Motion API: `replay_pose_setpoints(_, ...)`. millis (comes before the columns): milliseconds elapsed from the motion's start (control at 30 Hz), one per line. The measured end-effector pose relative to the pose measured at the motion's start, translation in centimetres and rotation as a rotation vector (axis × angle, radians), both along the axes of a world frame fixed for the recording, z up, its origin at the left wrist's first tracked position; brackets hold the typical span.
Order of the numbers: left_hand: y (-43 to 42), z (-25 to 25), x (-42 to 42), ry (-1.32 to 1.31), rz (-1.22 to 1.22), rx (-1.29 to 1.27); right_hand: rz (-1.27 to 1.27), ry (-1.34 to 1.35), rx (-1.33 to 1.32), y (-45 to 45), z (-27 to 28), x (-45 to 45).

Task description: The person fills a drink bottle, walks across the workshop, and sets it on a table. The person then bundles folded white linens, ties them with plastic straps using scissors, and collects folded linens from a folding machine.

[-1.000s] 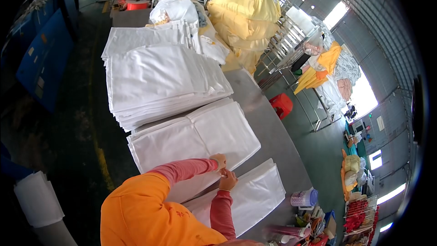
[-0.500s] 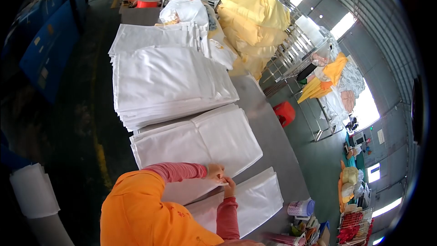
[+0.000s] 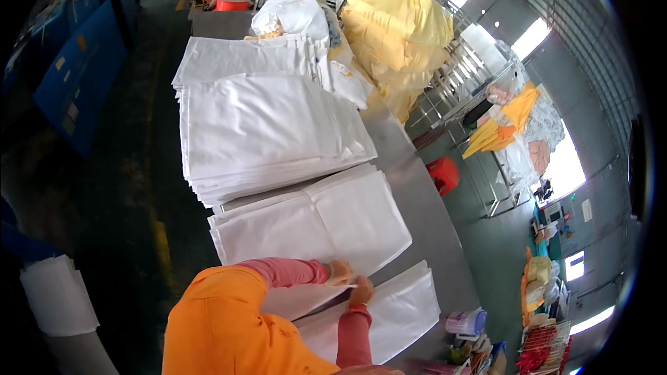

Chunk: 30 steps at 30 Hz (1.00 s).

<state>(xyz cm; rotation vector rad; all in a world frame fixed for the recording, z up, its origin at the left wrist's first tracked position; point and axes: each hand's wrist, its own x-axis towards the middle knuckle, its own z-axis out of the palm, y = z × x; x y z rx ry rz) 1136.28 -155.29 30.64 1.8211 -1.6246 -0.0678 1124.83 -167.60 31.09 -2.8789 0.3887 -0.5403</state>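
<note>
My left hand (image 3: 340,272) and my right hand (image 3: 361,292) are close together at the near edge of a folded white cloth bundle (image 3: 368,215). Fingers of both are pinched on a narrow white strip (image 3: 353,285), a bit of which shows between them. A band of the same white (image 3: 316,212) crosses the top of the bundle and runs toward my hands. Below my right hand lies another folded white stack (image 3: 406,298), partly covered by my right forearm. My fingertips are partly hidden.
A taller stack of white cloth (image 3: 264,128) stands farther along the metal table (image 3: 396,153). Yellow cloth (image 3: 396,21) is heaped beyond it. A purple-lidded jar (image 3: 467,321) sits near the right edge, and a red stool (image 3: 442,175) stands on the floor.
The whole view has shifted slightly, so the stacks appear a little to the right. My hands have moved slightly apart, with the strip still held between them.
</note>
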Motion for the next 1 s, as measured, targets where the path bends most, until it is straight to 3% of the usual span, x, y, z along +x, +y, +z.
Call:
replay_pose_setpoints(100, -0.1, -0.2, 0.4, -0.024, 0.000, 0.040, -0.220, 0.139, 0.177, -1.6, -3.0, -0.1)
replay_pose_setpoints(200, -0.2, -0.9, 0.3, 0.019, -0.025, 0.133, -0.081, -0.072, 0.581, -2.9, -2.4, -2.5)
replay_pose_setpoints(233, -0.2, -1.0, 0.3, 0.044, -0.033, 0.165, 0.017, -0.107, 0.579, -4.1, -3.0, -4.3)
replay_pose_setpoints(300, 0.2, 0.1, 0.1, -0.010, 0.039, 0.182, -0.221, -0.225, 0.721, -2.6, 1.9, -8.6)
replay_pose_setpoints(433, -0.4, -0.1, -1.1, -0.078, 0.165, 0.079, -0.627, -0.530, 0.731, -4.5, 3.2, -20.8)
replay_pose_setpoints(467, -0.8, 0.4, -1.5, -0.074, 0.144, 0.185, -0.740, -0.444, 0.487, -5.4, 2.5, -24.6)
replay_pose_setpoints(533, -1.5, 2.1, -1.8, -0.065, 0.101, 0.394, -0.814, -0.388, 0.349, -5.7, 2.6, -30.1)
replay_pose_setpoints(567, -1.9, 1.9, -2.0, -0.118, 0.096, 0.370, -0.889, -0.321, 0.304, -5.5, 2.6, -32.2)
replay_pose_setpoints(667, -3.5, 2.2, -3.1, -0.233, 0.023, 0.588, -1.066, -0.136, 0.274, -4.5, 2.7, -36.8)
replay_pose_setpoints(833, -3.9, 2.8, -5.9, -0.233, 0.091, 0.406, -1.186, 0.020, 0.313, -3.1, 2.9, -42.4)
replay_pose_setpoints(933, -2.7, 5.3, -7.2, -0.407, -0.107, 0.636, -1.222, 0.074, 0.334, -2.5, 2.8, -45.1)
replay_pose_setpoints(1000, -0.5, 6.7, -8.4, -0.436, -0.126, 0.545, -1.250, 0.104, 0.346, -2.2, 2.8, -46.6)
